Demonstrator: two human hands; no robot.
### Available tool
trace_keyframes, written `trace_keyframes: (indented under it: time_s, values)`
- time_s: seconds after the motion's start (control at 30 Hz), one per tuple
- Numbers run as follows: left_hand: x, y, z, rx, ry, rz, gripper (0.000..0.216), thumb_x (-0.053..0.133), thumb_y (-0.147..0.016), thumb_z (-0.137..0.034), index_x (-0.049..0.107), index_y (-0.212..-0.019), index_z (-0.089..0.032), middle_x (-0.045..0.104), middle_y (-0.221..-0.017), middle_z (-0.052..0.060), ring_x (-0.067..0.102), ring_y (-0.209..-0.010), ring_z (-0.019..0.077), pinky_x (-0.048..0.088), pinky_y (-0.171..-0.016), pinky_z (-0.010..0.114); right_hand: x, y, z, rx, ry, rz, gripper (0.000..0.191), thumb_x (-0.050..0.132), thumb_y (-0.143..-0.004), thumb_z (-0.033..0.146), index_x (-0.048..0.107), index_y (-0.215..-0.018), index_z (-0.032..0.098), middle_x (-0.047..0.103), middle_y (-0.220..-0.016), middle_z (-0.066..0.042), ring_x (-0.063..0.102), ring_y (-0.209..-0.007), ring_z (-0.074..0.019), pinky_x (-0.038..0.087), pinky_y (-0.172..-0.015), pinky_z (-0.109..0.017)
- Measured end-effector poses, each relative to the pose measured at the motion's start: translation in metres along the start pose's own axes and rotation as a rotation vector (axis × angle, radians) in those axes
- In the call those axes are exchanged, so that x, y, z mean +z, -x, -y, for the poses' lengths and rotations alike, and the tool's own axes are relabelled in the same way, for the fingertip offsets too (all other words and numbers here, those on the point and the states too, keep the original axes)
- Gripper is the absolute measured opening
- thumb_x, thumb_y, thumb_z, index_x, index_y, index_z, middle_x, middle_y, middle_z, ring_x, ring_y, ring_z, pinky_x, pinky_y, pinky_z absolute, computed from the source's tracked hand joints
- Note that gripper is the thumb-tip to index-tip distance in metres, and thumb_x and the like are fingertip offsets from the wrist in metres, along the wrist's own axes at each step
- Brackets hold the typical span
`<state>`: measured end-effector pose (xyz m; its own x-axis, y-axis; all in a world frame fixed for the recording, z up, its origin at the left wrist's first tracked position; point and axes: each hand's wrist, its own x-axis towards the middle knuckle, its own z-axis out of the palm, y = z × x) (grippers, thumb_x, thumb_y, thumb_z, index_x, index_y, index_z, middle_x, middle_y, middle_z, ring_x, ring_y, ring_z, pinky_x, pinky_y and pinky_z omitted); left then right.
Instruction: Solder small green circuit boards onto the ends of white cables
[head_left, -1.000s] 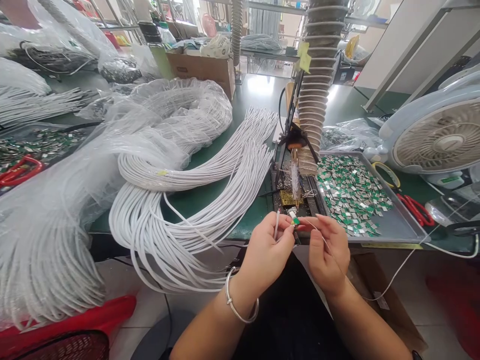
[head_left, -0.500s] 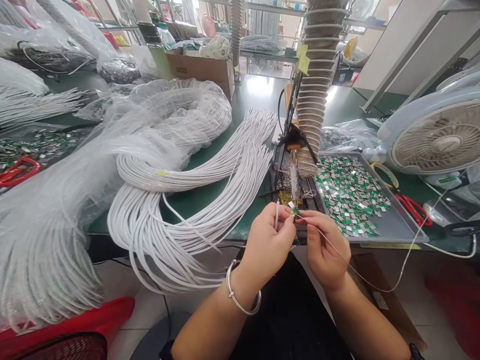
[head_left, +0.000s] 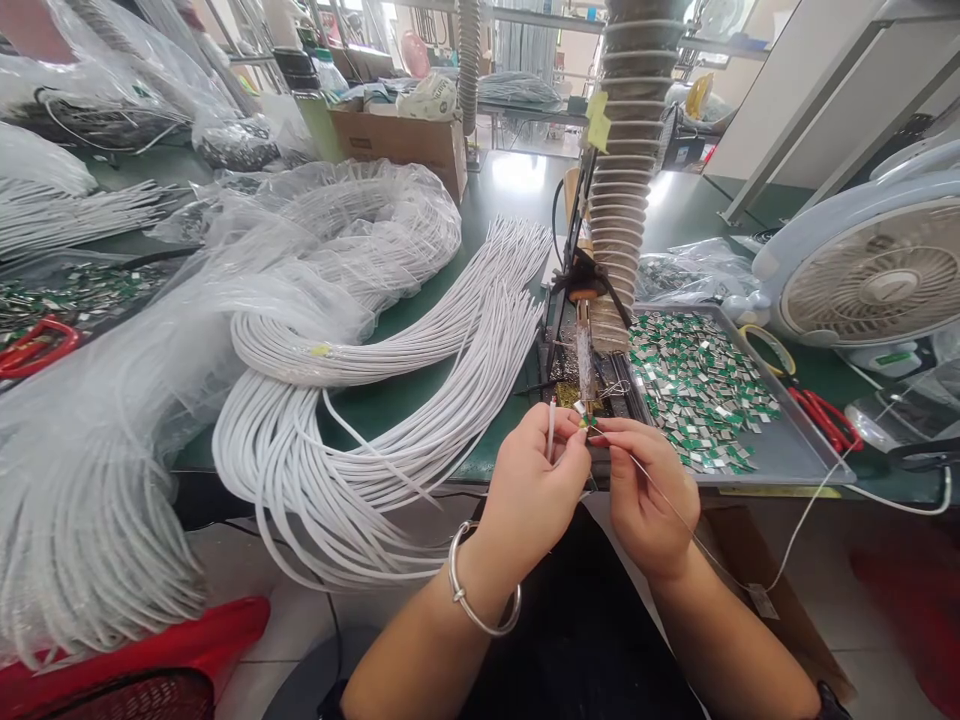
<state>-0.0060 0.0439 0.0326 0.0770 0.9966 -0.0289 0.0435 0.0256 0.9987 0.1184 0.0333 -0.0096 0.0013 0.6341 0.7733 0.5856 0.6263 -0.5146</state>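
Note:
A soldering iron, clamped upright in a stand, points down at my fingertips. Right under its tip, my left hand is closed on a small connector with a green board. A white cable also pokes up between the fingers of that hand. Thin solder wire is pinched in my right hand, its end close to the connector and the tip. The exact contact between wire, board and tip is too small to make out.
Right of the iron, a grey tray holds many green and metal connectors, with red-handled scissors and a fan beyond. Bundled white cables spread to the left near plastic-wrapped coils. A ribbed hose hangs behind the iron.
Both hands keep their grips and stay almost in place. The connector sits slightly closer under the iron's tip, and the loop of solder wire has swung a little left.

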Motion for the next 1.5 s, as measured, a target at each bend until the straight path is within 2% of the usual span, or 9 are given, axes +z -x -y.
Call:
trace_keyframes:
  time_s: [0.3, 0.67, 0.87, 1.0, 1.13, 1.23, 1.33, 1.4, 1.5]
  values:
    - [0.000, 0.001, 0.002, 0.013, 0.019, -0.021, 0.008, 0.051, -0.077, -0.020, 0.049, -0.069, -0.019, 0.059, -0.083, 0.001, 0.054, -0.068, 0.0108, 0.044, -0.063, 0.023, -0.001, -0.001, 0.000, -0.020, 0.040, 0.006, 0.020, 0.049, -0.084, 0.007, 0.060, -0.095, 0.020, 0.068, -0.093, -0.006, 0.066, -0.089, -0.0180, 0.055, -0.076, -0.035]
    - [-0.001, 0.010, 0.019, -0.039, 0.022, 0.024, 0.010, 0.051, -0.078, -0.023, 0.047, -0.070, -0.019, 0.058, -0.080, 0.001, 0.050, -0.063, 0.0109, 0.041, -0.059, 0.023, -0.004, 0.014, 0.000, 0.058, -0.109, 0.085, 0.022, 0.044, -0.087, 0.009, 0.056, -0.101, 0.020, 0.065, -0.094, -0.007, 0.063, -0.090, -0.0170, 0.054, -0.076, -0.034]
    - [-0.005, 0.022, 0.038, -0.031, -0.070, 0.048, 0.018, 0.046, -0.087, -0.029, 0.052, -0.073, -0.019, 0.054, -0.072, 0.000, 0.049, -0.065, 0.0129, 0.040, -0.063, 0.025, -0.010, 0.028, 0.003, 0.355, -0.276, -0.029, 0.015, 0.040, -0.092, 0.017, 0.055, -0.092, 0.020, 0.057, -0.072, 0.000, 0.059, -0.066, -0.0115, 0.052, -0.063, -0.028]
    - [-0.007, 0.030, 0.039, -0.006, -0.117, 0.075, 0.026, 0.038, -0.093, -0.033, 0.057, -0.082, -0.019, 0.057, -0.075, 0.002, 0.052, -0.070, 0.0155, 0.042, -0.069, 0.027, -0.021, 0.033, 0.005, 0.501, -0.420, 0.029, 0.024, 0.038, -0.094, 0.022, 0.059, -0.106, 0.021, 0.064, -0.087, -0.005, 0.061, -0.070, -0.0123, 0.055, -0.062, -0.030]
    - [-0.006, 0.033, 0.039, 0.063, -0.099, 0.080, 0.024, 0.040, -0.092, -0.032, 0.061, -0.091, -0.020, 0.063, -0.090, 0.006, 0.057, -0.084, 0.0179, 0.043, -0.079, 0.029, -0.036, 0.025, 0.001, 0.450, -0.216, 0.003, 0.026, 0.041, -0.093, 0.023, 0.061, -0.109, 0.022, 0.066, -0.094, -0.006, 0.063, -0.075, -0.0141, 0.055, -0.067, -0.031]
    - [-0.006, 0.032, 0.041, 0.021, -0.036, 0.071, 0.025, 0.043, -0.091, -0.034, 0.062, -0.087, -0.019, 0.062, -0.087, 0.006, 0.054, -0.074, 0.0157, 0.044, -0.069, 0.028, -0.049, 0.010, -0.011, 0.347, 0.088, 0.019, 0.021, 0.044, -0.091, 0.022, 0.064, -0.099, 0.021, 0.066, -0.084, -0.003, 0.062, -0.073, -0.0137, 0.052, -0.070, -0.029]
    - [-0.006, 0.030, 0.042, -0.115, 0.128, 0.119, 0.026, 0.047, -0.089, -0.040, 0.060, -0.083, -0.017, 0.055, -0.076, 0.002, 0.043, -0.057, 0.0097, 0.037, -0.054, 0.023, -0.058, -0.007, -0.029, 0.294, 0.333, 0.128, 0.015, 0.048, -0.087, 0.025, 0.063, -0.091, 0.020, 0.067, -0.085, -0.004, 0.062, -0.077, -0.0163, 0.049, -0.069, -0.029]
    - [-0.006, 0.028, 0.041, -0.183, 0.275, 0.146, 0.025, 0.052, -0.087, -0.041, 0.056, -0.081, -0.017, 0.050, -0.072, -0.001, 0.035, -0.054, 0.0069, 0.032, -0.051, 0.021, -0.060, -0.016, -0.039, 0.313, 0.427, 0.230, 0.014, 0.049, -0.084, 0.025, 0.062, -0.087, 0.020, 0.067, -0.081, -0.004, 0.061, -0.071, -0.0166, 0.047, -0.062, -0.028]
    - [-0.005, 0.027, 0.040, -0.192, 0.443, 0.133, 0.025, 0.058, -0.084, -0.042, 0.052, -0.081, -0.017, 0.047, -0.072, -0.003, 0.030, -0.053, 0.0058, 0.029, -0.049, 0.020, -0.058, -0.024, -0.050, 0.346, 0.529, 0.353, 0.013, 0.049, -0.081, 0.024, 0.061, -0.081, 0.019, 0.067, -0.076, -0.004, 0.061, -0.066, -0.0174, 0.044, -0.058, -0.029]
